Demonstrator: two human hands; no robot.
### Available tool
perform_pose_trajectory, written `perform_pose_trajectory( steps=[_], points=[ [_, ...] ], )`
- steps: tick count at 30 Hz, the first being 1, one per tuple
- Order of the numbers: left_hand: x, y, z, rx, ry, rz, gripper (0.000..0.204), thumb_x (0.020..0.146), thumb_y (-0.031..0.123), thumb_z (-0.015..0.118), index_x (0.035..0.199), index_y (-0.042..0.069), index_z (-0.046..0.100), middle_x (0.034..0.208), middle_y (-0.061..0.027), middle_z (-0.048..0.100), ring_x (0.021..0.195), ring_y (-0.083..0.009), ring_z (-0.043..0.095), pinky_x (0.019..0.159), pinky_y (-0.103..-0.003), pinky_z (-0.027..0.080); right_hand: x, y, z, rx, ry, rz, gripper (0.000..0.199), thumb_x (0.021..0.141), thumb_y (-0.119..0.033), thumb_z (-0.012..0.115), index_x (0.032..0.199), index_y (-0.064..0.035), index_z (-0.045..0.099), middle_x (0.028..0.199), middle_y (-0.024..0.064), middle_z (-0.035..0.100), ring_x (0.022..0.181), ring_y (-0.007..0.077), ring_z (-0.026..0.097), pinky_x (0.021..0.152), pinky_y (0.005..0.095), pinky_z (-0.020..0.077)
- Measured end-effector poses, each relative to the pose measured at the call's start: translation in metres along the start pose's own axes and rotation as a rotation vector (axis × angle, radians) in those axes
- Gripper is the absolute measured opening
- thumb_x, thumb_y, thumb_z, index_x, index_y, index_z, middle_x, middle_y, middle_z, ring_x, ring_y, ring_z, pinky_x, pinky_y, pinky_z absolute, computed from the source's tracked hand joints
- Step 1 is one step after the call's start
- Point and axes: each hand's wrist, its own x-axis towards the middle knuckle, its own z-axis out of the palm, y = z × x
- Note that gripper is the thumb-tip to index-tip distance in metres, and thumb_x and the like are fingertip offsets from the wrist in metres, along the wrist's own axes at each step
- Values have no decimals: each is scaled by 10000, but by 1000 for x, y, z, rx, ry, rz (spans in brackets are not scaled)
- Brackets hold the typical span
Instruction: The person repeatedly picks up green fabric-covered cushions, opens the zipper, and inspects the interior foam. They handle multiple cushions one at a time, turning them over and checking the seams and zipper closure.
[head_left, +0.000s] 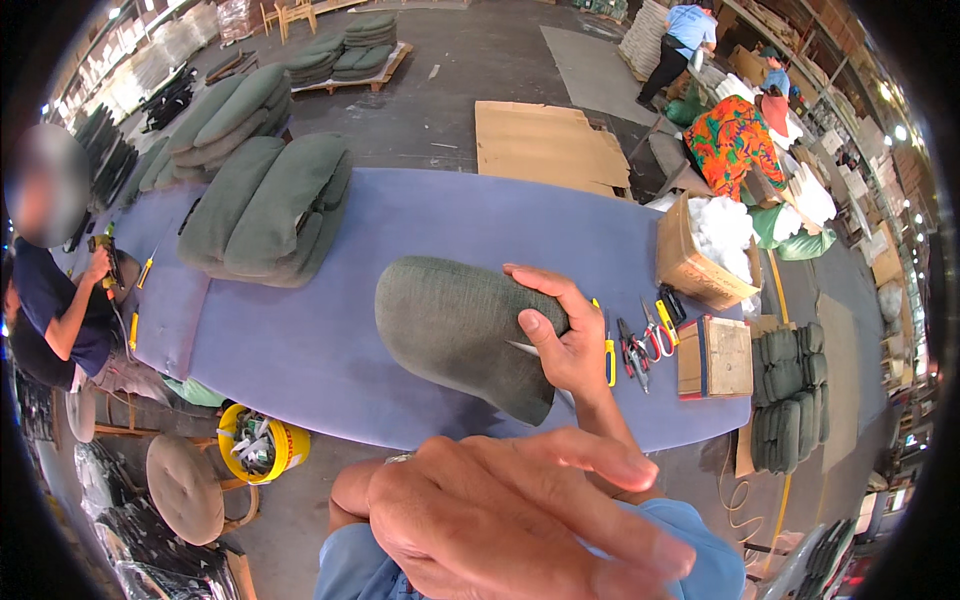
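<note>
Gripping the right end of the grey-green cushion [455, 325], the right hand [565, 335] has its fingers [545, 285] curled over the cushion's top edge and the thumb pressed against its near face, so the hand is closed on the fabric. The cushion lies on the blue padded surface [330, 365], near the middle of it, with its long axis running from far left to near right; its narrower tip points toward the near right, just under the holding hand. The left hand [520, 515] is raised close to the camera (well apart from the cushion), its fingers loosely spread and holding nothing. The right hand is therefore the nearer one, already in contact. Just right of that hand lie a yellow-handled tool [609, 358] and several pliers and snips [645, 345], with a cardboard box of white stuffing [700, 250] farther right. A stack of matching cushions [270, 210] sits at the far left of the surface.
</note>
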Motion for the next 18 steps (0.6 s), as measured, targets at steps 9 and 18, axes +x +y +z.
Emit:
perform_pose_trajectory(
  steps=[9, 18],
  points=[
    [8, 30, 13, -168, 237, -340, 354, 963, 62, 686, 1252, -126, 608, 819, -210, 767, 839, -342, 778, 1164, -514, 362, -8, 0, 2, 26, -3, -14, 336, 949, -98, 696, 1264, 10, 649, 1287, 188, 690, 1216, 292, 653, 1052, 392, 491],
    [-5, 22, 7, -151, 196, -237, 285, 1021, 51, 576, 1214, -155, 618, 816, -246, 755, 873, -382, 771, 1196, -564, 320, -1, -4, 4, 16, -16, -50, 348, 926, -68, 719, 1265, -17, 662, 1277, 172, 702, 1193, 303, 679, 1027, 385, 516]
  ],
)
